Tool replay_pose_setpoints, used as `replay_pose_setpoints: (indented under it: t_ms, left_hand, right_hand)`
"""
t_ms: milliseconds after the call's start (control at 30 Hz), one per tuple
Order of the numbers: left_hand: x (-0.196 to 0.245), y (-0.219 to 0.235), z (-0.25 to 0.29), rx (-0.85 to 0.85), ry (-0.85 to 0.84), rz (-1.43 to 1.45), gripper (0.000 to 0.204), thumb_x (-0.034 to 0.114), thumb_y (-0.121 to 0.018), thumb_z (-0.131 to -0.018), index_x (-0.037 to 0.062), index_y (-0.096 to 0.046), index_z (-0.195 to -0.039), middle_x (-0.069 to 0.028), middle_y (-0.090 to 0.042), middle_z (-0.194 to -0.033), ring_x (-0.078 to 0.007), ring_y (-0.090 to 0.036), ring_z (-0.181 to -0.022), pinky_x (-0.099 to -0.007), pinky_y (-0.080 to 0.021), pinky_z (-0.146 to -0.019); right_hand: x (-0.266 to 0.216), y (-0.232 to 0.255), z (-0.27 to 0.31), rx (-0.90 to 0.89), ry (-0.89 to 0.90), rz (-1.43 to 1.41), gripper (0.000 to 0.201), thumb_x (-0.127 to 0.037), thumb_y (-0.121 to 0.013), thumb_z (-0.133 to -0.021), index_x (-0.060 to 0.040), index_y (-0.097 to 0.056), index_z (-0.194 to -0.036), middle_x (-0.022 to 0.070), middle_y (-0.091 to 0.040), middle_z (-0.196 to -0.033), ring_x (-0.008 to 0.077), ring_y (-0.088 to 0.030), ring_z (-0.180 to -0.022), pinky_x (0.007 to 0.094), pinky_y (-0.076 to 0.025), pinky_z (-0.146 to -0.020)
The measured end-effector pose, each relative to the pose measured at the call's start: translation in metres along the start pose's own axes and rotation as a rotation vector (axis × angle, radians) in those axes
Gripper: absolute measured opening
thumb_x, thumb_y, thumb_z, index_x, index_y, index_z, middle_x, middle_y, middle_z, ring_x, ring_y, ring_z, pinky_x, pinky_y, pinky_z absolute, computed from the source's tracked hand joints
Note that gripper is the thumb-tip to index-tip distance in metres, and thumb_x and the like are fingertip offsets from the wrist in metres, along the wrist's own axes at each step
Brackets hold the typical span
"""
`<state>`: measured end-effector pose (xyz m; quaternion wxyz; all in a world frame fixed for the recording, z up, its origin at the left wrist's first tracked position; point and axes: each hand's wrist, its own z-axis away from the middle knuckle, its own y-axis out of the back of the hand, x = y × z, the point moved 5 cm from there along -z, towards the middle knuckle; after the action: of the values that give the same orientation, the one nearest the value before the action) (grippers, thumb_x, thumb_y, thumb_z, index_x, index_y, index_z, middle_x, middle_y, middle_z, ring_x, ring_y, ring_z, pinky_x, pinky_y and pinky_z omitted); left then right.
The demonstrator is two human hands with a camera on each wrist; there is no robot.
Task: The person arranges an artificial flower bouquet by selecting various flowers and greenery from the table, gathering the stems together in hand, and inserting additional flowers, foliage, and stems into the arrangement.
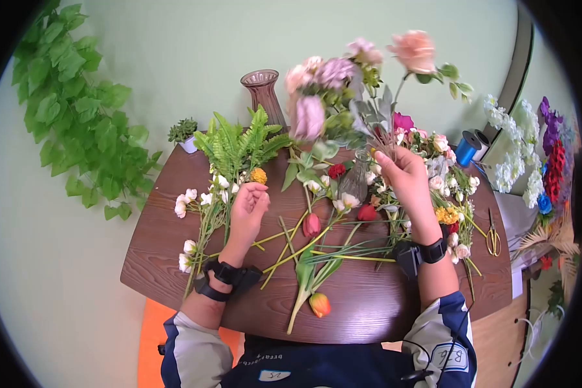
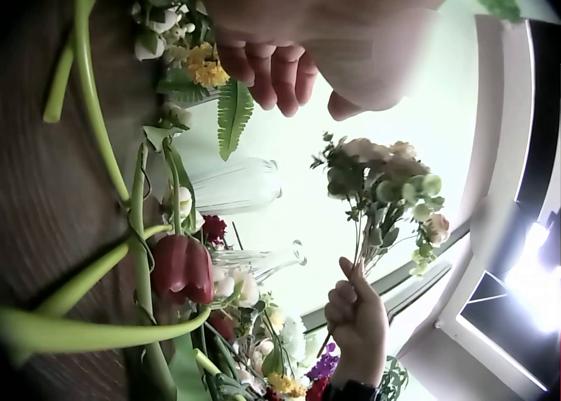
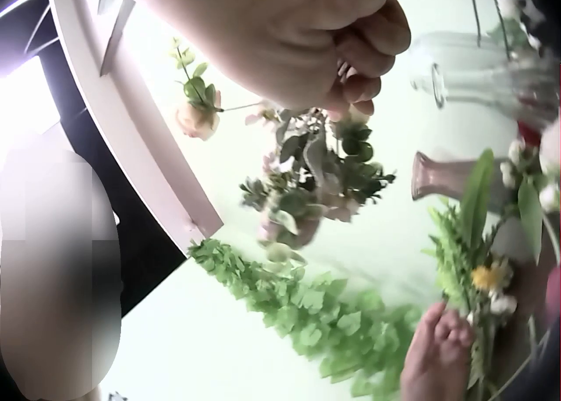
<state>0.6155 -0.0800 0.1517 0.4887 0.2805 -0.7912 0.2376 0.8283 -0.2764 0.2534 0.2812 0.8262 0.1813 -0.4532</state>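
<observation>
My right hand pinches the gathered stems of a bouquet of lilac and pink flowers, held up above the table. One peach rose leans out of it on a longer stem to the right. A clear glass vase stands just below and left of that hand, among the flowers. Over the left side of the table hovers my left hand, fingers loosely bent and holding nothing, close to an orange-yellow flower and fern leaves. In the right wrist view the bouquet hangs beyond the fingers.
A purple ribbed vase stands at the back. Red tulips, an orange tulip and crossing green stems lie on the brown table. Scissors and a blue spool are at right, a small potted succulent at left.
</observation>
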Motion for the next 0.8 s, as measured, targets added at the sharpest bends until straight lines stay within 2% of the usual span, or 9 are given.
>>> replay_pose_setpoints:
  t_ms: [67,200,233,333,400,500,533,700,800]
  left_hand:
    - [0.005,-0.007,0.003,-0.043,0.013,-0.009,0.02,0.002,-0.055,-0.085,0.0032,-0.048,-0.103,0.003,-0.049,-0.081,-0.0024,-0.045,-0.072,-0.0158,-0.036,-0.065]
    - [0.008,-0.016,0.008,-0.094,0.005,-0.031,0.02,0.003,-0.056,-0.084,0.0034,-0.048,-0.103,0.0036,-0.049,-0.081,-0.0022,-0.046,-0.073,-0.0162,-0.037,-0.065]
    - [0.01,-0.018,0.009,-0.113,-0.002,-0.027,0.021,0.003,-0.056,-0.084,0.0036,-0.048,-0.103,0.0039,-0.049,-0.081,-0.0021,-0.046,-0.073,-0.0163,-0.036,-0.065]
    - [0.009,-0.021,0.01,-0.138,-0.01,-0.033,0.021,0.003,-0.056,-0.083,0.0041,-0.049,-0.103,0.0041,-0.05,-0.082,-0.0018,-0.046,-0.074,-0.0165,-0.036,-0.065]
    - [0.006,-0.021,0.01,-0.14,-0.008,-0.049,0.021,0.004,-0.057,-0.083,0.0045,-0.049,-0.103,0.0041,-0.05,-0.082,-0.0017,-0.046,-0.073,-0.0167,-0.036,-0.065]
    - [0.003,-0.019,0.01,-0.137,-0.014,-0.071,0.021,0.005,-0.057,-0.083,0.005,-0.05,-0.102,0.0045,-0.05,-0.081,-0.0017,-0.046,-0.073,-0.017,-0.036,-0.065]
    - [0.003,-0.019,0.011,-0.144,-0.024,-0.099,0.023,0.006,-0.058,-0.083,0.0045,-0.05,-0.104,0.0036,-0.052,-0.083,-0.0026,-0.048,-0.075,-0.0175,-0.037,-0.066]
    - [0.015,-0.033,0.016,-0.244,-0.074,-0.175,0.032,0.011,-0.06,-0.082,0.004,-0.05,-0.112,-0.0031,-0.058,-0.097,-0.0095,-0.055,-0.085,-0.0217,-0.042,-0.073]
    - [0.008,-0.036,0.019,-0.301,-0.151,-0.154,0.041,0.016,-0.062,-0.08,0.0002,-0.049,-0.115,-0.0117,-0.057,-0.111,-0.0188,-0.056,-0.1,-0.0303,-0.043,-0.085]
  right_hand:
    - [-0.006,-0.017,0.007,-0.119,-0.13,-0.323,0.012,-0.015,-0.056,-0.087,-0.0049,-0.055,-0.081,-0.0086,-0.042,-0.055,0.0001,-0.033,-0.047,0.0179,-0.025,-0.043]
    - [-0.03,-0.039,0.022,-0.114,-0.029,-0.483,0.02,-0.024,-0.059,-0.085,-0.0062,-0.051,-0.079,-0.0055,-0.042,-0.055,0.0035,-0.036,-0.047,0.018,-0.024,-0.043]
    - [-0.01,-0.04,0.021,-0.099,-0.113,-0.389,0.02,-0.023,-0.06,-0.084,-0.0071,-0.049,-0.079,-0.0046,-0.044,-0.056,0.0034,-0.037,-0.048,0.0186,-0.026,-0.044]
    - [0.01,-0.043,0.021,-0.099,-0.034,-0.254,0.019,-0.02,-0.061,-0.084,-0.0079,-0.048,-0.079,-0.0045,-0.045,-0.057,0.0037,-0.038,-0.049,0.0198,-0.027,-0.045]
    - [0.016,-0.05,0.023,-0.167,-0.089,-0.437,0.013,-0.004,-0.056,-0.082,-0.001,-0.055,-0.094,-0.0012,-0.058,-0.074,0.0042,-0.051,-0.06,0.0183,-0.04,-0.052]
    - [0.002,-0.06,0.028,-0.012,0.075,-0.6,0.011,-0.004,-0.054,-0.085,-0.0009,-0.054,-0.095,-0.0013,-0.057,-0.072,0.0038,-0.049,-0.056,0.0175,-0.037,-0.05]
    - [0.005,-0.061,0.03,-0.14,0.044,-0.599,0.013,-0.004,-0.053,-0.087,-0.0006,-0.054,-0.099,-0.0011,-0.06,-0.076,0.0027,-0.051,-0.06,0.0162,-0.037,-0.053]
    - [0.016,-0.085,0.043,-0.124,-0.021,-0.619,0.02,-0.001,-0.054,-0.085,-0.0008,-0.052,-0.105,-0.001,-0.06,-0.081,0.0033,-0.052,-0.062,0.0157,-0.039,-0.055]
    - [0.007,-0.099,0.056,-0.243,-0.142,-0.797,0.018,-0.004,-0.056,-0.084,-0.0041,-0.054,-0.102,0.0007,-0.058,-0.079,0.0071,-0.053,-0.064,0.0194,-0.042,-0.06]
